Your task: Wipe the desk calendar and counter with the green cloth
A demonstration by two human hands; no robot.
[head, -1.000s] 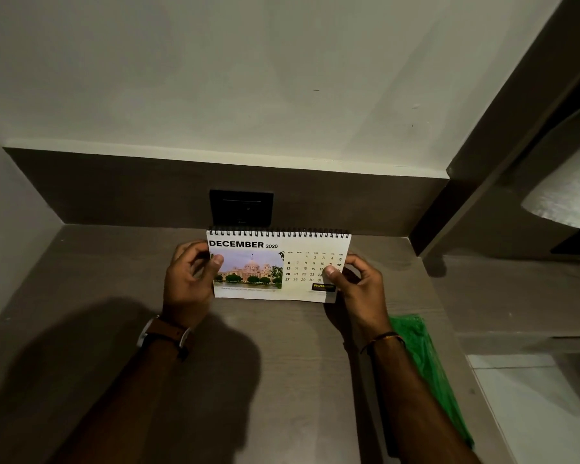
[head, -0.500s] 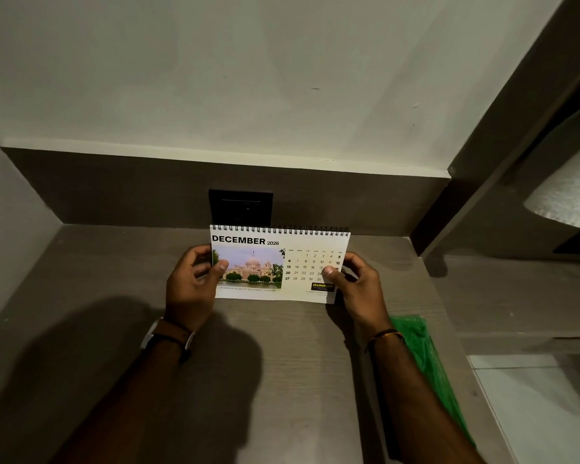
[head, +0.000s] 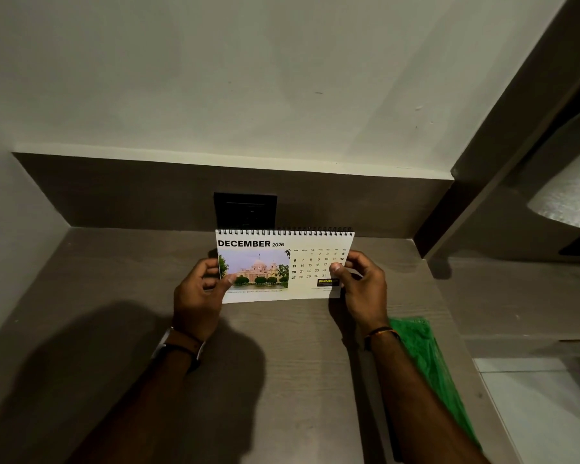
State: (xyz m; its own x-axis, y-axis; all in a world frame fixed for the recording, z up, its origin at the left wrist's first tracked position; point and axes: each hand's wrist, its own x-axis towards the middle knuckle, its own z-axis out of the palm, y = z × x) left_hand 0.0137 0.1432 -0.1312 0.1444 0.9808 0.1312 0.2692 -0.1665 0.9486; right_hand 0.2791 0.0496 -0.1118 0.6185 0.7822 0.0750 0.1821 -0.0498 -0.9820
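Head view: desk calendar upright near the back of the tabletop, pinched at both side edges. Left hand and right hand each closed on it. Green cloth lies untouched by the right forearm. Best to keep one hand steadying the calendar and free the other for the cloth.

Dim room w/ pale wall, dark socket plate, brown backsplash.
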